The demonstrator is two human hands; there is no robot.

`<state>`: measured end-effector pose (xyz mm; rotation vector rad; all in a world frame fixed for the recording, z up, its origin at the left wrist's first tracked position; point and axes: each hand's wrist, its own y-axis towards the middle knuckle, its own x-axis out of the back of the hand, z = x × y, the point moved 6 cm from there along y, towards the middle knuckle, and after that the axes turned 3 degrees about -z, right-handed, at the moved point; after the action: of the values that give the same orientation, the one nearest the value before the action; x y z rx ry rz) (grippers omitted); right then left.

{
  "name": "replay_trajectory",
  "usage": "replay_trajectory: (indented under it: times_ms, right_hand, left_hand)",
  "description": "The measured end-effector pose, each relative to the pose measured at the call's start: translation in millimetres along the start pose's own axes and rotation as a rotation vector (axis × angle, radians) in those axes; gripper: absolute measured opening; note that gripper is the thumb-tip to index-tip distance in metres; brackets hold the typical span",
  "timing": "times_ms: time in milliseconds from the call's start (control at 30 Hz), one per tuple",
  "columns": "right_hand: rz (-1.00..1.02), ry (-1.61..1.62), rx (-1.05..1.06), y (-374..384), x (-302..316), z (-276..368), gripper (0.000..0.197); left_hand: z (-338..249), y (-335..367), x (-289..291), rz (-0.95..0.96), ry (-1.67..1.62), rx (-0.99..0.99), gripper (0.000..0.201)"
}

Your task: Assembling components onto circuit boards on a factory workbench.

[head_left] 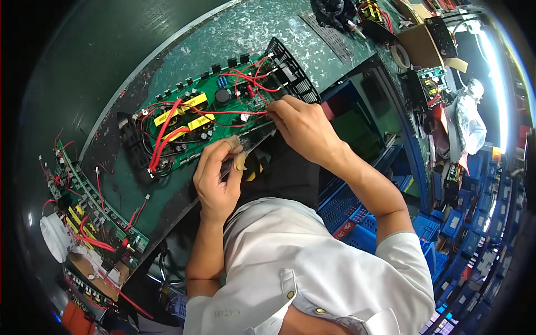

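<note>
A long green circuit board (228, 120) lies slantwise on the bench, carrying yellow-wrapped transformers (194, 101), a black round capacitor (223, 96) and red wires (164, 134). Black end panels (291, 72) flank it, the right one slotted. At the board's near right edge, my right hand (304, 128) pinches a thin red wire (245, 113). My left hand (215, 176) is at the near edge, thumb and forefinger in tan finger cots and bent toward each other. A thin silvery strip (261, 139) shows beside their tips; what they grip is unclear.
More wired boards (92, 215) lie at the left, beside a white round piece (56, 237). Far right on the bench are a tape roll (400, 57), a cardboard box (420, 44) and a dark bundle (333, 14). Blue bins (455, 223) stand at the right.
</note>
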<state>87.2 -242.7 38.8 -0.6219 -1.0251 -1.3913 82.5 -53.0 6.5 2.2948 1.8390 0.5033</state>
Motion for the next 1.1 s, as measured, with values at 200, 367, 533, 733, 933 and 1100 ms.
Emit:
replay_trajectory:
  times_ms: [200, 367, 533, 733, 933, 1100]
  right_hand:
    - [0.064, -0.029, 0.012, 4, 0, 0, 0.013]
    - [0.091, -0.022, 0.067, 8, 5, 5, 0.011]
    - [0.042, 0.002, 0.018, 1, 2, -2, 0.010]
    - [-0.213, 0.255, -0.249, 39, 123, -59, 0.016]
    - [-0.050, -0.558, -0.405, 134, 135, -218, 0.020]
    - [-0.008, -0.442, -0.597, 147, 118, -267, 0.020]
  left_hand:
    - [0, 1, -1, 0.006, -0.012, -0.004, 0.026]
    - [-5, 1, -1, 0.004, -0.001, 0.025, 0.025]
    - [2, -11, 0, 0.080, -0.021, 0.017, 0.024]
    - [-2, -75, -6, 0.560, -0.087, 0.475, 0.029]
    - [11, -107, -3, 0.727, -0.022, 0.592, 0.037]
    - [-1, -89, 3, 0.610, 0.039, 0.461, 0.035]
